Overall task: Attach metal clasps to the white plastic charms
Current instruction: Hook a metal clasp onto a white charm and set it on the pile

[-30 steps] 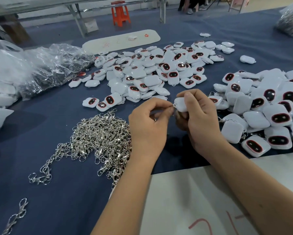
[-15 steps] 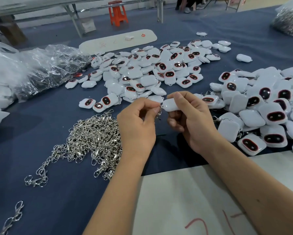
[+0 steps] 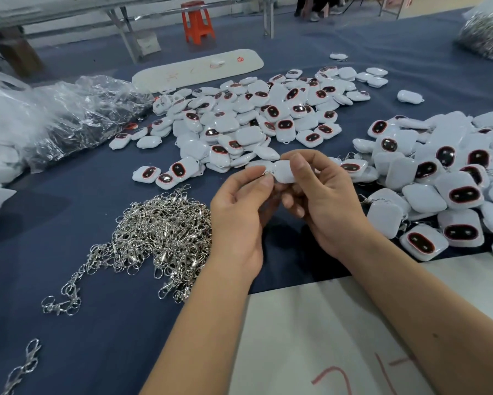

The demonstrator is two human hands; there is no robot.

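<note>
Both hands work one white charm (image 3: pixel 284 172) above the middle of the worktop (image 3: pixel 68 223).

The right hand (image 3: pixel 322 201) has its grip clamped on the charm, thumb on top; the left hand (image 3: pixel 239 212) pinches a small metal clasp (image 3: pixel 268 173) at the charm's 9 o'clock edge. From the hands, a heap of clasps (image 3: pixel 159 232) lies at 8 o'clock, loose charms (image 3: pixel 254 118) spread at 12 o'clock, another charm pile (image 3: pixel 453 178) sits at 3 o'clock, and crumpled plastic bags (image 3: pixel 54 115) lie at 10 o'clock.
</note>
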